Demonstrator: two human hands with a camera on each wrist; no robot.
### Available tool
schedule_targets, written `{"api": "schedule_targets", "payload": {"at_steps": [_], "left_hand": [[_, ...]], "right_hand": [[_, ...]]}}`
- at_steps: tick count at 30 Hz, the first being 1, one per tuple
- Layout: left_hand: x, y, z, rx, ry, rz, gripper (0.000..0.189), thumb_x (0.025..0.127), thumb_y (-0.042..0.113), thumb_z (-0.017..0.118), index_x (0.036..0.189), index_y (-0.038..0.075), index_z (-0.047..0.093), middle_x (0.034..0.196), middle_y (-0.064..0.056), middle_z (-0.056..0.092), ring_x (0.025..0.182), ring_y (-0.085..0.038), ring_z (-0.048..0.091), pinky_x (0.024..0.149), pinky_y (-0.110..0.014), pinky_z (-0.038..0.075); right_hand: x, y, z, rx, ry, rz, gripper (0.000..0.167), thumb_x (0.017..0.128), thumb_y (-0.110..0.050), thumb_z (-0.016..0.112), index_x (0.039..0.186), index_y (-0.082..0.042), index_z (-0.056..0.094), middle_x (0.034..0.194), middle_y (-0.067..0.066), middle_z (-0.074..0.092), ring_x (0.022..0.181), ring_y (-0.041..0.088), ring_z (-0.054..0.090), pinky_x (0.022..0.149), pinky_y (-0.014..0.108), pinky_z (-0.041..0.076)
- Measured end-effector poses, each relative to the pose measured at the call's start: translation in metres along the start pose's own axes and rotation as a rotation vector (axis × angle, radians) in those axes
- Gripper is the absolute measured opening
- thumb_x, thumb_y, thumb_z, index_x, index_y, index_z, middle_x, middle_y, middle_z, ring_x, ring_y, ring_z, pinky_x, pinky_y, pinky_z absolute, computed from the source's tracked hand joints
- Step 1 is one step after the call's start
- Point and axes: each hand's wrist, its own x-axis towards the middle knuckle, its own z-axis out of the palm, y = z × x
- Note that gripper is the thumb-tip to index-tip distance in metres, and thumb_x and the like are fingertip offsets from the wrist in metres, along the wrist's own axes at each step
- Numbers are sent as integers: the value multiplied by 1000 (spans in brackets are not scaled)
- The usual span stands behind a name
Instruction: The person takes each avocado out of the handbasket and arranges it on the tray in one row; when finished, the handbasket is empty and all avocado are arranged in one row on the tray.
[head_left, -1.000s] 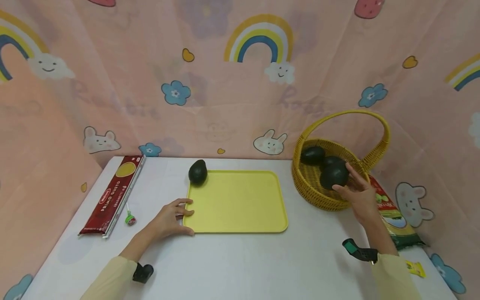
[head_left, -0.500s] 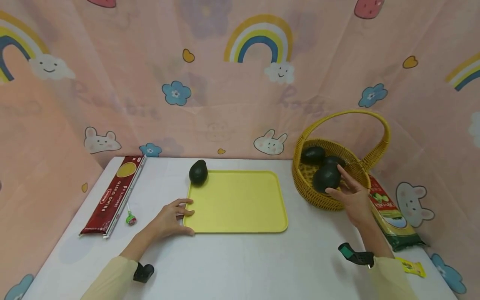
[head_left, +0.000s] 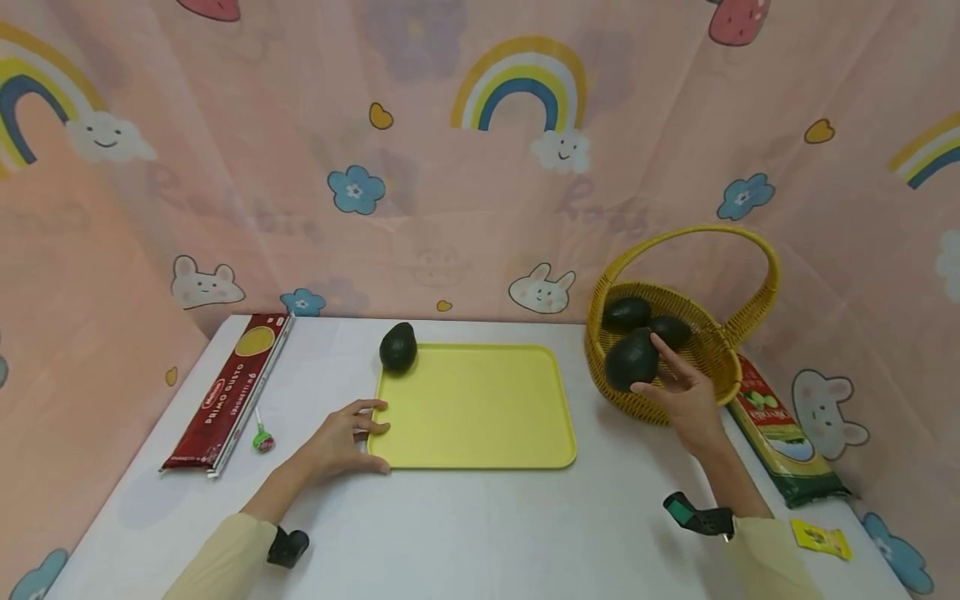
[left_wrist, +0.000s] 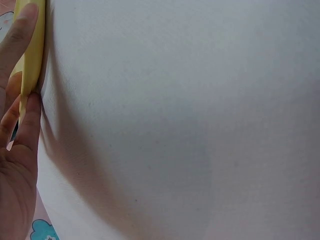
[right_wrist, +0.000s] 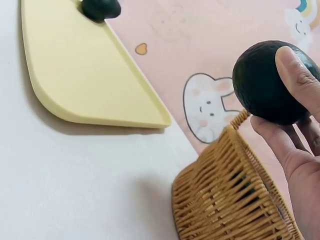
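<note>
My right hand [head_left: 681,404] grips a dark green avocado [head_left: 630,360] between thumb and fingers, over the front left of the yellow wicker basket [head_left: 731,375]. In the right wrist view this held avocado [right_wrist: 267,82] is above the basket rim [right_wrist: 235,145]. Two more avocados [head_left: 627,313] lie inside the basket. At the near left corner of the yellow tray [head_left: 476,408], my left hand [head_left: 337,437] holds the edge, some fingers over the rim. The left wrist view shows those fingers [left_wrist: 30,125] against the tray's side. Another avocado [head_left: 398,347] sits at the tray's far left corner.
A red spaghetti pack [head_left: 225,396] and a green-wrapped lollipop [head_left: 262,439] lie on the left of the white table [head_left: 480,533]. Right of the basket are a red, yellow and green bag [head_left: 783,437] and a small yellow packet [head_left: 821,539]. A patterned pink cloth [head_left: 450,208] hangs behind.
My right hand has moved left with the avocado, from the basket's right part to its front left. My left hand stays on the tray.
</note>
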Motion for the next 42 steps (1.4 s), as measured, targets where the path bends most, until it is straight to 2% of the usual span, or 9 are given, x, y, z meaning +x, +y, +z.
{"api": "schedule_targets", "payload": {"at_steps": [5, 11, 16, 18, 21, 26, 31, 36, 42], "left_hand": [[-1, 1, -2, -3, 2, -17, 60, 60, 25, 91, 107, -6, 71, 133, -11, 52, 127, -38, 46, 94, -33, 51], [0, -2, -2, 12, 0, -5, 62, 59, 28, 91, 108, -5, 71, 133, -11, 51, 126, -39, 46, 95, -35, 50], [0, -2, -1, 18, 3, -11, 62, 59, 28, 91, 108, -4, 71, 134, -10, 51, 126, -39, 46, 95, -35, 50], [0, -2, -1, 12, 5, -15, 62, 59, 28, 92, 108, -4, 71, 134, -9, 51, 126, -38, 46, 95, -34, 50], [-1, -2, -1, 15, 7, -9, 62, 59, 28, 92, 108, -4, 71, 134, -10, 51, 126, -39, 47, 95, -34, 50], [-1, -3, -1, 25, 7, -15, 61, 59, 28, 92, 107, -4, 71, 133, -10, 52, 125, -39, 47, 95, -35, 50], [-1, -4, -1, 21, 4, 5, 61, 59, 27, 92, 107, -5, 71, 133, -11, 52, 124, -40, 48, 93, -33, 51], [-1, -4, -1, -4, -4, 39, 62, 59, 24, 92, 107, -8, 70, 133, -14, 51, 123, -42, 49, 92, -31, 52], [0, -2, 0, 11, -6, 52, 61, 59, 25, 92, 107, -7, 70, 132, -14, 52, 121, -41, 50, 91, -32, 53]], "right_hand": [[4, 3, 10, -50, -27, -33, 68, 86, 5, 66, 146, -17, 43, 139, -11, 46, 117, -1, 53, 89, 16, 50], [6, 2, 22, -144, -47, 16, 69, 85, -4, 70, 146, -20, 42, 150, -8, 38, 132, 13, 44, 92, 14, 47], [9, 5, 32, -146, -91, 19, 71, 84, -5, 72, 146, -19, 42, 147, -7, 41, 119, -1, 50, 90, 17, 49], [11, 7, 36, -151, -108, 19, 72, 83, -4, 72, 146, -18, 42, 146, -6, 42, 117, -1, 51, 90, 18, 50], [14, 10, 43, -169, -130, 24, 73, 83, -5, 73, 147, -18, 41, 149, 2, 39, 127, 13, 49, 90, 19, 50], [23, 15, 56, -186, -172, 38, 75, 81, -6, 75, 147, -15, 40, 155, 12, 28, 137, 38, 33, 98, 22, 45], [35, 22, 68, -193, -230, 42, 75, 81, -6, 75, 147, -12, 40, 154, 12, 29, 138, 36, 32, 104, 21, 39], [46, 26, 77, -165, -305, 78, 74, 82, -4, 74, 148, -13, 39, 153, 14, 31, 137, 39, 32, 100, 27, 44], [56, 29, 85, -170, -378, 119, 73, 84, -7, 74, 148, -17, 40, 151, 11, 34, 134, 36, 38, 103, 35, 44]]}}
